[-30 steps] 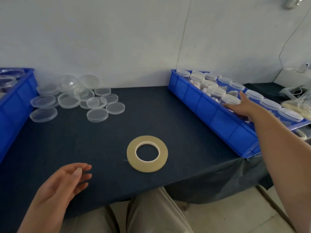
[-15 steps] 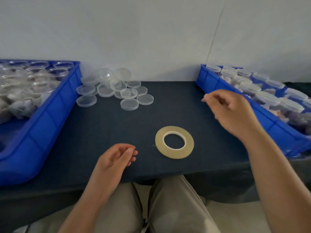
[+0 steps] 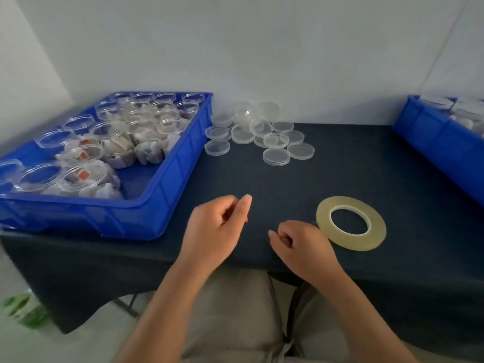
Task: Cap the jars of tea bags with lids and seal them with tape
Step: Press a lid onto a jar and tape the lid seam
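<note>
One tape roll | right hand curled (just beside) | left hand loose

One roll of tape; one table; two blue trays, the left tray and the right tray; loose lids number about thirteen, though some are stacked, so the exact count cannot be told; open jars in the left tray come to more than a dozen; capped jars in the right tray, cut off at the edge of view, show at least three; two hands, the left hand and the right hand.
</note>
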### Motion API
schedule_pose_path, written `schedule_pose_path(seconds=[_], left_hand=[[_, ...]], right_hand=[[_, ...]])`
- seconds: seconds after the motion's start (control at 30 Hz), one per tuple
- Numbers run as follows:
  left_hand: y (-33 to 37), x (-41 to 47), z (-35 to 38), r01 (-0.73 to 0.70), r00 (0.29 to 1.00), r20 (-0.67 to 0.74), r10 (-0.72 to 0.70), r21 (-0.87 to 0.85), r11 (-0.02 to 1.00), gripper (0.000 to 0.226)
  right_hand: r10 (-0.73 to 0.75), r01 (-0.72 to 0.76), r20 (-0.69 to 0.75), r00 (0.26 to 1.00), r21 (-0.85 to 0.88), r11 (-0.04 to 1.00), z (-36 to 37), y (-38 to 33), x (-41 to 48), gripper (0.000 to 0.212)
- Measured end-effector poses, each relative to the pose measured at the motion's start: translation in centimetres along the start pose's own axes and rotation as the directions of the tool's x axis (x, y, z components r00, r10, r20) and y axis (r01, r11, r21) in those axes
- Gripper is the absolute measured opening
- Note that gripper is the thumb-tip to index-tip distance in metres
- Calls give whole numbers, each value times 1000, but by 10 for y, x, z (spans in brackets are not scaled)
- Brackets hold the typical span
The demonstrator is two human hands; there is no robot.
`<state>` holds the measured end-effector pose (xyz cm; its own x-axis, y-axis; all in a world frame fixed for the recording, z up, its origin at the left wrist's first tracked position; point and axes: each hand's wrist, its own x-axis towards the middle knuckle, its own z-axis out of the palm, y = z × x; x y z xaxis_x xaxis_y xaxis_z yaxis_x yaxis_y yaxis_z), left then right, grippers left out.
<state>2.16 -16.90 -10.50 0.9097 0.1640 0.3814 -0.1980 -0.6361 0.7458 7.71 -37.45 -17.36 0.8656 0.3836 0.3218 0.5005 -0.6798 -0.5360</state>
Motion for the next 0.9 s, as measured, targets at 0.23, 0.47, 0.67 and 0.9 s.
schedule_pose_path(seconds=[0.23, 0.47, 0.67, 0.9], left_hand=[[-46, 105, -123, 157, 962, -272, -22, 487, 859, 23], [-72, 206, -133, 101, 872, 264, -413, 727, 679, 93], [-81, 217, -114, 74, 910, 201, -362, 781, 620, 56], [-63, 206, -128, 100, 985, -160, 63, 834, 543, 19]], right_hand=[[36, -36, -3, 999, 92, 995, -1, 4, 2, 51], [24, -21, -45, 999, 66, 998, 2, 8, 3, 52], [53, -50, -45, 998, 81, 996, 2, 9, 5, 51], [148, -149, 15, 989, 133, 980, -3, 6, 10, 48]])
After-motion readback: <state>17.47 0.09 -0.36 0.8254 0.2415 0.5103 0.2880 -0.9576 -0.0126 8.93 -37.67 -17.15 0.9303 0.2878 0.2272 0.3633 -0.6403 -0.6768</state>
